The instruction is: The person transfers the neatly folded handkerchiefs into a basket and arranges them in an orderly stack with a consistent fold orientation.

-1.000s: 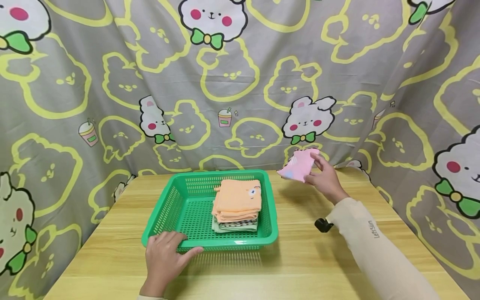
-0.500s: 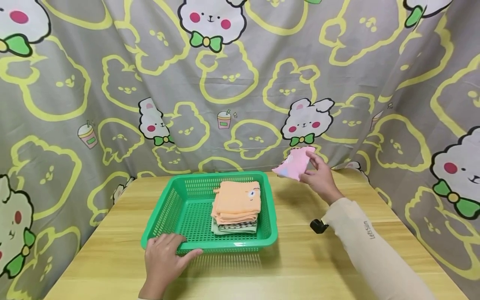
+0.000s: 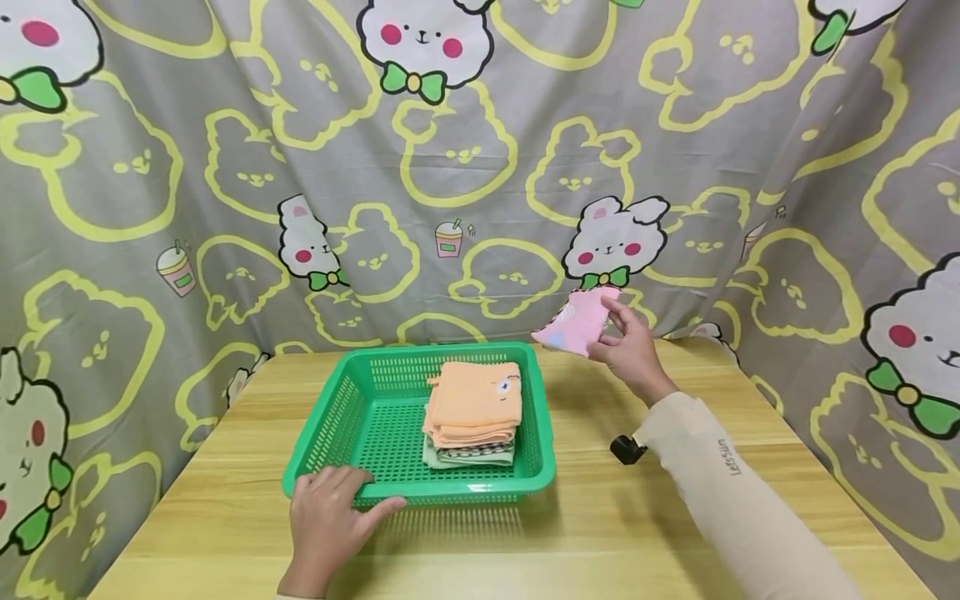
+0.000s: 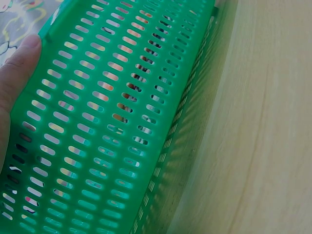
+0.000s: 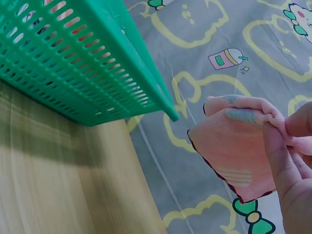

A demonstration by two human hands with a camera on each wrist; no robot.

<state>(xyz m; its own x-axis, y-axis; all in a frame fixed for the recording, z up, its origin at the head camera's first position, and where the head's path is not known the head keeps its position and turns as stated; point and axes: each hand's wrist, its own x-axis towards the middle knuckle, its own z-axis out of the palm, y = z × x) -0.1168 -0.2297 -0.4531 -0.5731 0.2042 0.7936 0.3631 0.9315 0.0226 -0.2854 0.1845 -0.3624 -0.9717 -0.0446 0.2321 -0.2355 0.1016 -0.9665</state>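
Observation:
My right hand [image 3: 632, 350] pinches a small folded pink cloth [image 3: 576, 321] with a dark stitched edge, held in the air beyond the right side of the green basket [image 3: 546, 417]. In the right wrist view the thumb and fingers squeeze one edge of the pink cloth [image 5: 234, 151], and the rest hangs free. My left hand [image 3: 330, 517] grips the basket's near left rim, fingers over the inside and thumb along the outside. Inside the basket, toward the right, lies a stack of folded cloths: orange cloths [image 3: 480, 396] on top, a checked and pale green one [image 3: 468, 457] below.
The basket stands on a wooden table [image 3: 600, 533]. Behind and at both sides hangs a grey curtain [image 3: 480, 183] with cartoon prints. A black wrist device [image 3: 627, 450] sticks out below the right sleeve.
My right hand has moved left and slightly up with the pink cloth, closer to the basket. The left hand stays on the rim, and the stack has not changed.

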